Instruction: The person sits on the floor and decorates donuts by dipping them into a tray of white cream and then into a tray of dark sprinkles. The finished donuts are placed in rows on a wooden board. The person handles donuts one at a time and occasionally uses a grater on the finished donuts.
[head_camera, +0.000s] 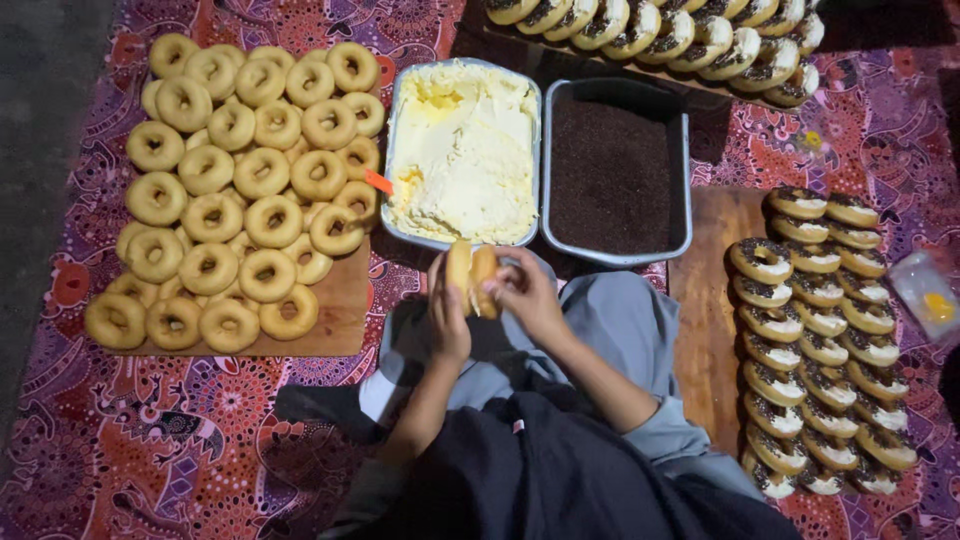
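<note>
A plain doughnut (471, 275), split into two halves, is held on edge between both hands just in front of the cream tray. My left hand (449, 318) grips the left half and my right hand (527, 295) grips the right half. A metal tray of pale yellow cream (463, 150) lies right behind the hands. Beside it on the right stands a metal tray of dark chocolate sprinkles (612, 175). My lap in grey and dark cloth lies below the hands.
A wooden board piled with several plain doughnuts (240, 190) lies at the left. Rows of filled, sprinkled doughnuts (820, 340) rest on a board at the right, more (670, 35) along the top. A clear plastic bag (930, 295) lies at the right edge. A patterned red cloth (150, 440) covers the floor.
</note>
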